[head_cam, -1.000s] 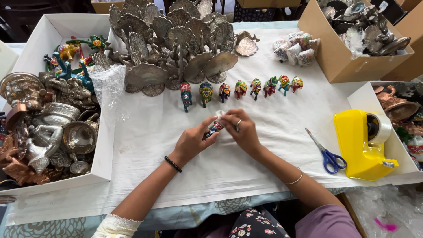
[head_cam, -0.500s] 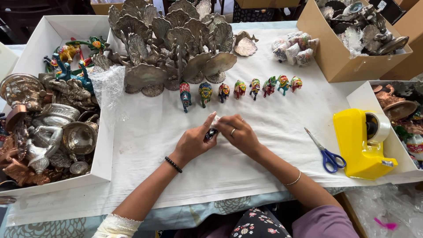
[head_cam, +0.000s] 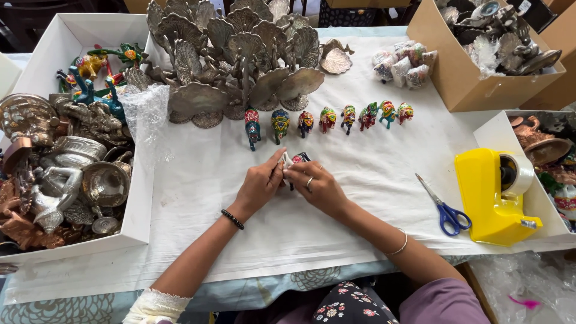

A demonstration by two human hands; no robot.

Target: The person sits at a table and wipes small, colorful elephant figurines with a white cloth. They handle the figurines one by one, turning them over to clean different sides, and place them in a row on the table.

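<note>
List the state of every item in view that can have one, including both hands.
Left hand: pinching white wrapping on a small figurine.
Right hand: gripping the same figurine.
Small painted figurine: held between both hands, partly wrapped.
Painted elephant figurines: standing upright in a row, unwrapped.
Wrapped bundles: wrapped, piled together.
Scissors: closed, lying flat.
Yellow tape dispenser: upright, roll loaded.
Cardboard box: open, filled.

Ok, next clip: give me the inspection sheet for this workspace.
Surface: table under white cloth.
Job's things: small painted figurine, partly in white wrap, held by left hand and right hand.
Clutter: row of painted elephants, metal peacock pieces, wrapped bundles, blue scissors, yellow tape dispenser.
Grippers: both hands closed on the figurine.
Cables: nothing seen.
Surroundings: white box of metal statues, cardboard box.
</note>
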